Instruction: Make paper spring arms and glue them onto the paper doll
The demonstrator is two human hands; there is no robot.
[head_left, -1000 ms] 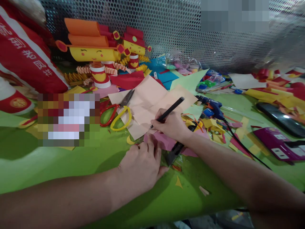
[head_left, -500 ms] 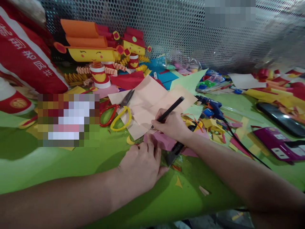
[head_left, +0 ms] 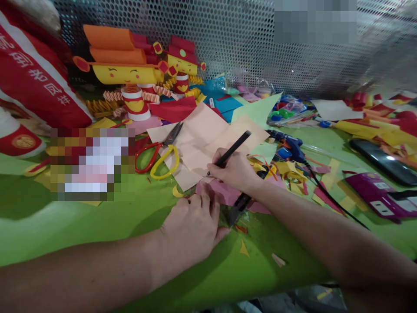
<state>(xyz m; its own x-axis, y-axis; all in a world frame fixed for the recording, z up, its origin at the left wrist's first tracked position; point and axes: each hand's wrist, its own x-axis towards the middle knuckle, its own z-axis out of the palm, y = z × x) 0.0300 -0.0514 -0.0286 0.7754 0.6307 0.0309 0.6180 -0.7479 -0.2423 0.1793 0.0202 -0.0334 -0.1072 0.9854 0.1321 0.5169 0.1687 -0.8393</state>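
Note:
My right hand [head_left: 239, 171] grips a black pen [head_left: 235, 147] between thumb and fingers, its tip down at the lower edge of the pale peach paper [head_left: 205, 126]. Just below, my left hand [head_left: 192, 224] lies palm down on the green tabletop, fingers reaching to the edge of the papers and thumb spread apart. Its fingertips are partly hidden. A pink paper [head_left: 223, 193] lies between the hands. Scissors [head_left: 166, 163] with one red and one yellow handle rest on the left part of the peach paper, blades parted.
Behind stand paper figures [head_left: 127, 74] with orange and red hats. A black tool [head_left: 239, 208] lies under my right wrist. To the right are a blue glue gun [head_left: 293, 150] with a cord, yellow scraps [head_left: 295, 174], a purple power strip [head_left: 374, 193] and a dark glossy case [head_left: 384, 158].
The view has shifted very slightly. Both hands, the pen and the papers look the same as before.

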